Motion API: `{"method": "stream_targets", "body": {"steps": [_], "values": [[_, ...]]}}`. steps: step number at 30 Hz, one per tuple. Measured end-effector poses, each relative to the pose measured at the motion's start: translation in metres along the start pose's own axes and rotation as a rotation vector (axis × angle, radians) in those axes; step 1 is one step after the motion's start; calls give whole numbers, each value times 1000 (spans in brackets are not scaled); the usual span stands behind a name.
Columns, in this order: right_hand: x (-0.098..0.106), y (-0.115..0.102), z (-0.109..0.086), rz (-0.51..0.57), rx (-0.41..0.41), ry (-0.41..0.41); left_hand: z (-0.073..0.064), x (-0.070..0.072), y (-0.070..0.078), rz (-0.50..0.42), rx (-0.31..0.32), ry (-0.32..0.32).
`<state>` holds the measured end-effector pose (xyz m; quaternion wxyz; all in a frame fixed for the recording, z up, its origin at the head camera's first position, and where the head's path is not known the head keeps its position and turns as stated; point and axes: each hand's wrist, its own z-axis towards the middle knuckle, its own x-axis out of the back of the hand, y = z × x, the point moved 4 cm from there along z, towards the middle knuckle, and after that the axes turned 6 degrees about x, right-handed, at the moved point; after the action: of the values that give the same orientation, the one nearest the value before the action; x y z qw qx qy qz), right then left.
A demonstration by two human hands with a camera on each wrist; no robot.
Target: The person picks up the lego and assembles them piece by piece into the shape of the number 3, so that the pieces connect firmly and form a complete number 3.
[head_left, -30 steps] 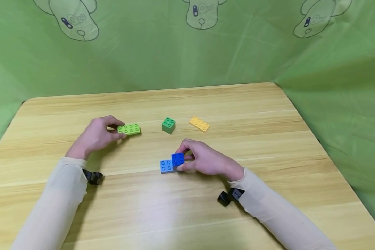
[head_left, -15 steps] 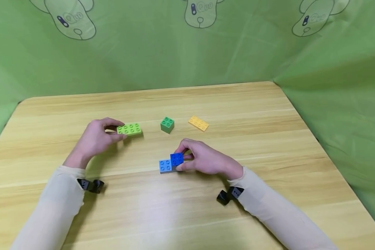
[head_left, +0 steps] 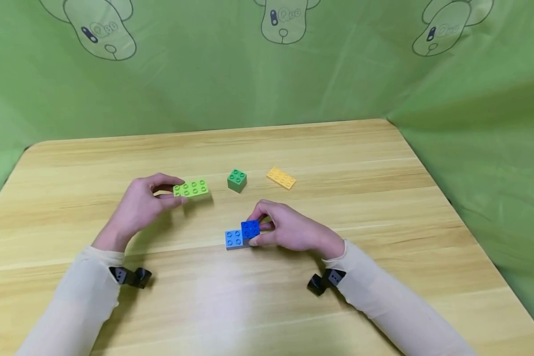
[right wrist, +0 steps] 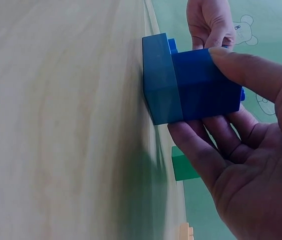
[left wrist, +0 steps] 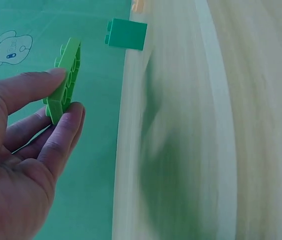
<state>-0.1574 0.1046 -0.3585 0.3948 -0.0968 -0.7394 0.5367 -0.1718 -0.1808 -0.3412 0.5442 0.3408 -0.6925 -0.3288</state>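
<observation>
My left hand (head_left: 144,203) pinches a flat lime-green toy brick (head_left: 191,188) by its left end, thumb on one side and fingers on the other. In the left wrist view the lime brick (left wrist: 66,80) is raised off the table, its hollow underside partly showing. My right hand (head_left: 289,226) grips a dark blue toy brick (head_left: 250,229) between thumb and fingers. That dark blue brick (right wrist: 205,82) sits on the right half of a thinner light blue brick (head_left: 234,239), whose left studs stay bare. The light blue brick (right wrist: 160,80) is close over the table in the right wrist view.
A green square brick (head_left: 237,181) stands behind the blue pair, with a flat yellow-orange brick (head_left: 281,178) to its right. Green cloth (head_left: 204,79) hangs behind the wooden table (head_left: 196,306) and along its right side.
My left hand has lifted the lime-green brick off the table and moved it slightly right, toward the green square brick. The right hand and the blue bricks have stayed nearly still.
</observation>
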Motion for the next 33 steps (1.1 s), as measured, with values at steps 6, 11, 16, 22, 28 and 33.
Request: {"method": "stream_targets", "body": {"steps": [6, 11, 16, 22, 28, 33], "values": [[1, -1, 1, -23, -10, 1, -5, -6, 5, -49, -26, 0], [2, -1, 0, -16, -16, 5, -8, -13, 9, -62, -68, -3], [2, -1, 0, -6, -20, 0, -8, -19, 10, -83, -119, -22], [2, 0, 1, -11, -12, 1, -10, -24, 16, -83, -167, -31], [1, 1, 1, -1, -15, 0, -15, -28, 19, -58, -141, -37], [1, 1, 1, -12, -20, -2, -19, -31, 22, -84, -137, -45]]}}
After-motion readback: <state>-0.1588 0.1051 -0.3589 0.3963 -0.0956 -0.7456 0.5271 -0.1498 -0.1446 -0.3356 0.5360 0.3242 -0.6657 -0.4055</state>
